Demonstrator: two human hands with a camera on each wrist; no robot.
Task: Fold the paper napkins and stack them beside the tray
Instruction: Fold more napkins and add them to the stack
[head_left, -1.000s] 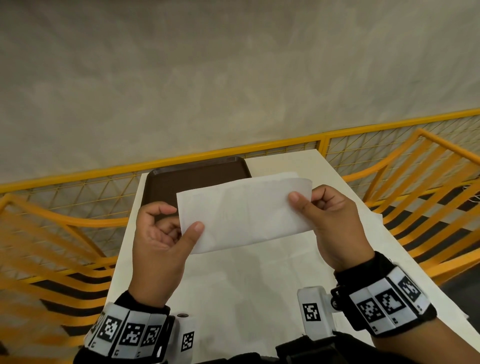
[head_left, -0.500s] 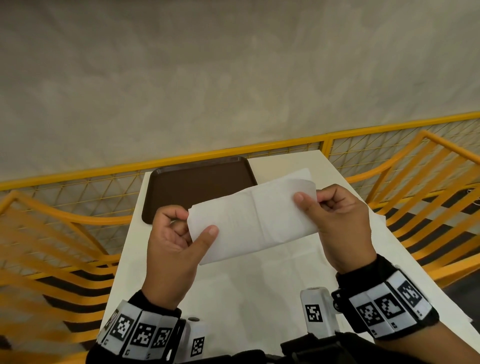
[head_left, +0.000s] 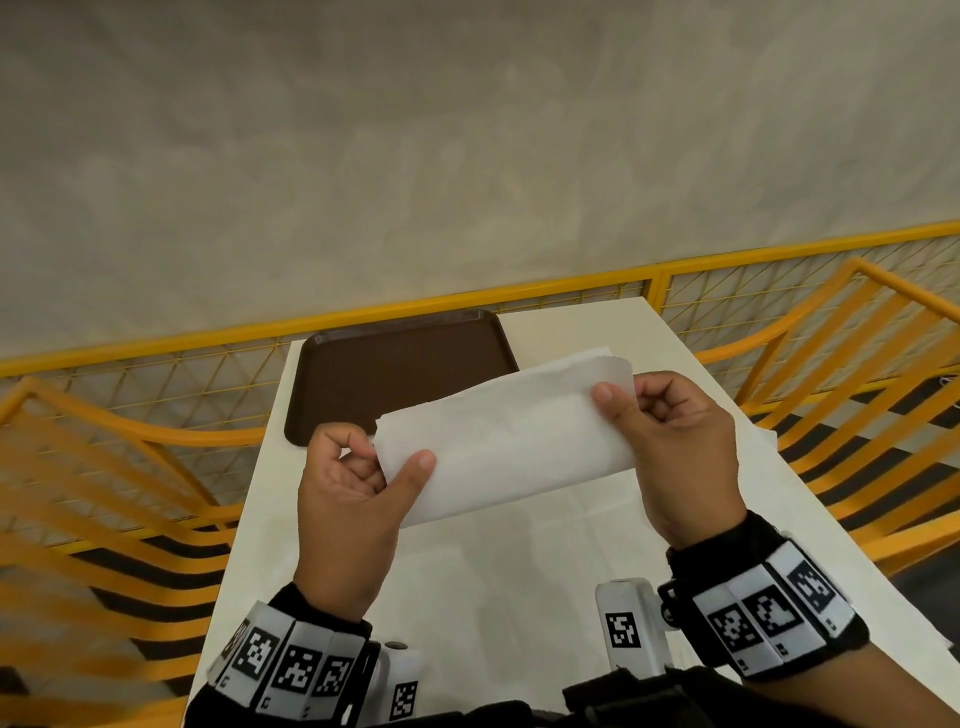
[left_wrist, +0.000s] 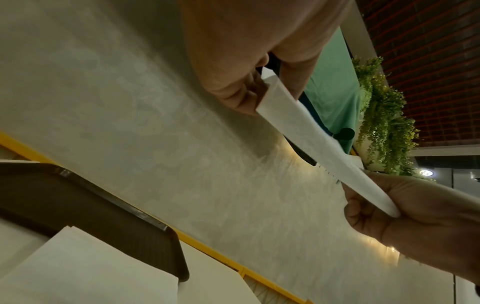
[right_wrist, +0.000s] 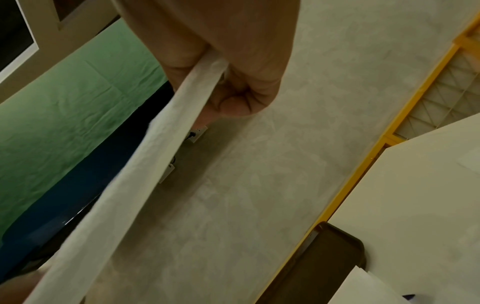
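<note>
Both hands, left hand (head_left: 348, 499) and right hand (head_left: 680, 441), pinch the napkin (head_left: 509, 441), now tilted and narrower than a second ago; tray (head_left: 363, 374) at eleven o'clock, fold progressing.

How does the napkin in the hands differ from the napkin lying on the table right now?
The held napkin is pinched at its ends by the left hand and right hand, above the table; the lying napkin rests there untouched. The held napkin is doubled into a narrow strip; the lying napkin looks broader and flat. Both are white paper, near the brown tray.
</note>
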